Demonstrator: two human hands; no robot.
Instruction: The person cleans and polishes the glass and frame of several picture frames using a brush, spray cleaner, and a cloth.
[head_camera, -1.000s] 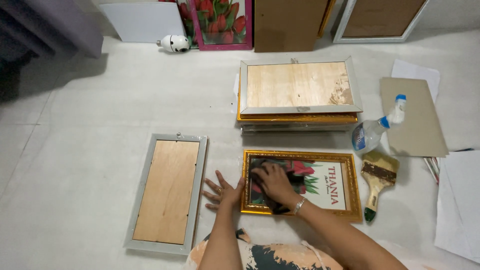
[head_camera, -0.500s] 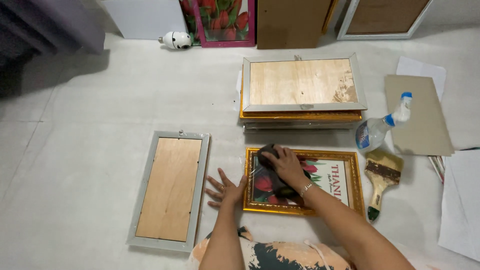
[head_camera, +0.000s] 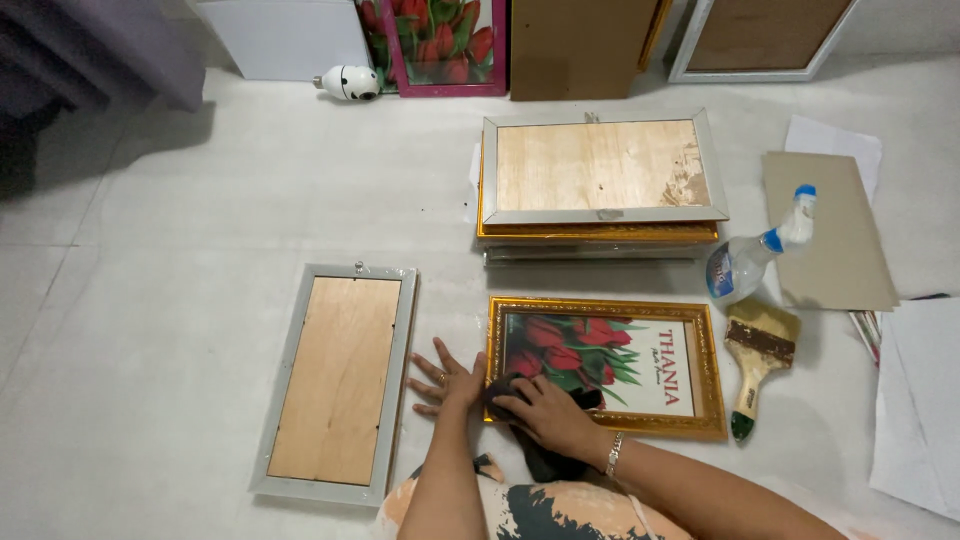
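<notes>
A pale tiled floor (head_camera: 200, 200) carries everything here, with more frames, a tulip picture among them, propped along the wall at the far side. The person kneels at the near edge, and the work in hand looks to me like wiping down the gold-framed tulip picture (head_camera: 610, 365), which lies flat and face up just ahead of them. The right hand (head_camera: 545, 412) is curled down over a dark cloth (head_camera: 540, 455), fingers closed on it, pressing it at the picture's near left corner; part of the cloth trails back toward the person's lap. The left hand (head_camera: 445, 378) lies open, fingers spread flat on the floor, touching or just beside the gold frame's left edge, holding nothing, seemingly steadying it. Left of that hand, a silver frame (head_camera: 338, 380) lies face down, its wooden backing up. Beyond the right hand, a stack of frames (head_camera: 600, 185) sits with a silver one on top, also backing up. To the right of the right hand, past the picture, lies a wide paintbrush (head_camera: 758, 360), and just beyond it a clear spray bottle (head_camera: 755, 255) on its side, the only container about; it seems to hold some liquid, though how much I cannot tell. A cardboard sheet (head_camera: 830, 230) and loose papers (head_camera: 920, 400) lie farther right. I judge the next stroke needs the cloth carried across the glass toward the far right corner while the left hand keeps the frame from sliding.
</notes>
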